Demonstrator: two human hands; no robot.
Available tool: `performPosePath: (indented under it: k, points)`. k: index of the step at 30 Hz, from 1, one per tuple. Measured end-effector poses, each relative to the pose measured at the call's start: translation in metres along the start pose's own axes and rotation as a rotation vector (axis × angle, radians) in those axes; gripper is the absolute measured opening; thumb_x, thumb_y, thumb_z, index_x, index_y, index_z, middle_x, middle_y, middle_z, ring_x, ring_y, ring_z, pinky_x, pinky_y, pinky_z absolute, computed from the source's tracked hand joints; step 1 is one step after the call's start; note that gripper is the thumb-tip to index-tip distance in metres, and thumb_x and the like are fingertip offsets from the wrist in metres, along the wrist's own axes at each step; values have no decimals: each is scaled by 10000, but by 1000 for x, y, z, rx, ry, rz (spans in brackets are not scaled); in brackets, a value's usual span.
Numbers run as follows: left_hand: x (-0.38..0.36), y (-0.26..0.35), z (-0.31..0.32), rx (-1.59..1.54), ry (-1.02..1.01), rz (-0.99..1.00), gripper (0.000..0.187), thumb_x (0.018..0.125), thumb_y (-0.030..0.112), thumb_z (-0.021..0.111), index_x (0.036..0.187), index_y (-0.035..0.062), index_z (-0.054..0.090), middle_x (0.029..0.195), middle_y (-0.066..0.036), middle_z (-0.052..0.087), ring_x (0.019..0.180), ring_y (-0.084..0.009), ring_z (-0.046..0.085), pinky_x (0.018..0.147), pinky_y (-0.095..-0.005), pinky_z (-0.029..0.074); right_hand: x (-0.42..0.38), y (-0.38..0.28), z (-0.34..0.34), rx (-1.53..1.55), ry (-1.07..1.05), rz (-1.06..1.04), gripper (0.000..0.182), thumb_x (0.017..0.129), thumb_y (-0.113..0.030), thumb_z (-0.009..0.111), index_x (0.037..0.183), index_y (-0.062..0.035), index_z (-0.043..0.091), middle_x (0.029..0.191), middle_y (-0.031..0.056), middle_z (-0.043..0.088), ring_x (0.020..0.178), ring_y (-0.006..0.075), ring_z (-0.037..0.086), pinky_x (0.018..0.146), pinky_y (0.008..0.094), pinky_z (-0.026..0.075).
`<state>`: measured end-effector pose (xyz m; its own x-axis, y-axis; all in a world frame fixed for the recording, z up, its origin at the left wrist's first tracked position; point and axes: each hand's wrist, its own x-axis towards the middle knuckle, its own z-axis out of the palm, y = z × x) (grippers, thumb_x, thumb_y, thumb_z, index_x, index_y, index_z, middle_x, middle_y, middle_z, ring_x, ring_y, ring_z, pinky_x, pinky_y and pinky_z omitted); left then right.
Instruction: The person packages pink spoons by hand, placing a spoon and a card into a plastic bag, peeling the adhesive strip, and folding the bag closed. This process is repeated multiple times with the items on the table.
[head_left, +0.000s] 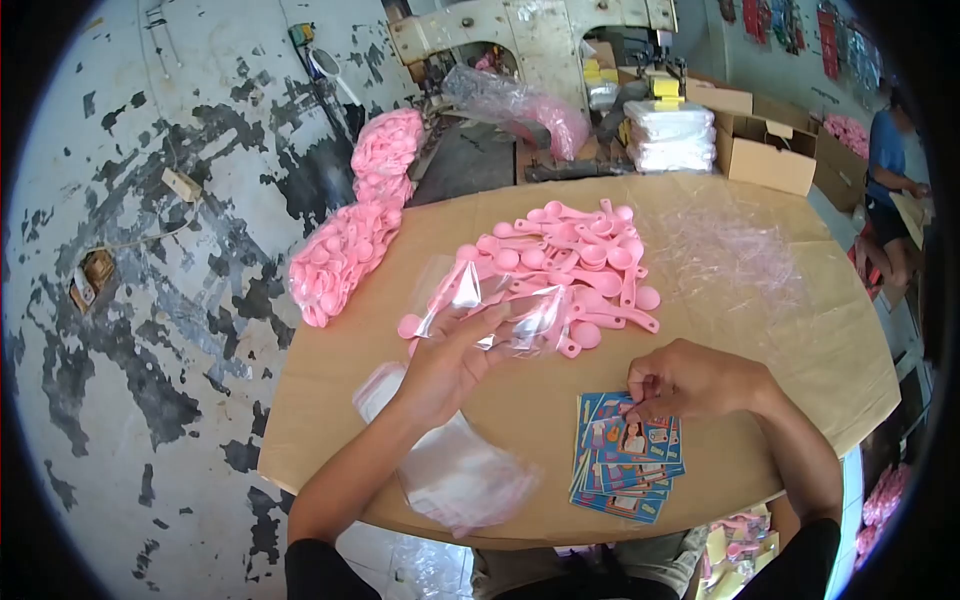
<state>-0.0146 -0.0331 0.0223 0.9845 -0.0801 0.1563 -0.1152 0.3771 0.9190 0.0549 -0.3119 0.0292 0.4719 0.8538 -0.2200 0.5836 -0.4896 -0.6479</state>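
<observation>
My left hand [452, 362] is closed on a clear plastic bag [535, 318], which spreads over the near side of a heap of pink measuring spoons [590, 255]. Under my left wrist lies a stack of clear plastic bags [460, 470]. To the right, my right hand [695, 380] pinches the upper edge of a printed card [632, 438], the top one of a fanned pile of blue cards. The pile rests on the brown-papered table [530, 430], close to its front edge.
Full bags of pink spoons [345, 250] lean at the table's left edge. Crumpled clear film [735, 255] lies at the right. Behind stand a machine [545, 50], stacked clear packs [670, 135] and cardboard boxes [770, 155]. Another person [888, 150] is at far right.
</observation>
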Motion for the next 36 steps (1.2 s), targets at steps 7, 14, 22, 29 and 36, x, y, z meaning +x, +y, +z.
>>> performPosePath:
  k: [7,14,22,29,36]
  points:
    - [-3,-17,-8,47,154,-16,397,935,124,591,1272,-46,471,1128,-175,622,1035,-258,630,879,-366,537,16,4,10,136,258,-65,135,930,-126,582,956,-8,643,859,110,613,784,180,596,694,318,460]
    - [-7,-15,-4,124,215,39,401,922,149,616,1258,-36,499,1092,-162,646,978,-214,658,789,-298,549,23,-11,25,483,453,-30,210,990,-151,500,1095,-6,611,792,32,642,633,62,578,520,209,476]
    - [-12,-23,1,124,198,50,387,877,160,691,1191,-24,560,974,-89,677,875,-126,651,739,-257,529,36,-20,50,423,596,-167,153,954,-133,555,1029,-9,603,779,34,568,567,67,515,536,244,441]
    - [-17,-24,11,313,175,32,440,903,191,661,1264,-17,518,1050,-70,661,919,-106,634,748,-245,524,27,-22,45,295,480,-130,152,917,-112,589,1009,3,624,654,53,526,553,89,458,524,270,411]
    - [-17,-16,12,381,70,-111,445,909,178,644,1309,36,508,1089,-67,647,963,-118,631,832,-274,523,18,-34,40,286,457,-97,158,930,-146,610,946,6,653,683,-20,588,601,1,463,505,211,390]
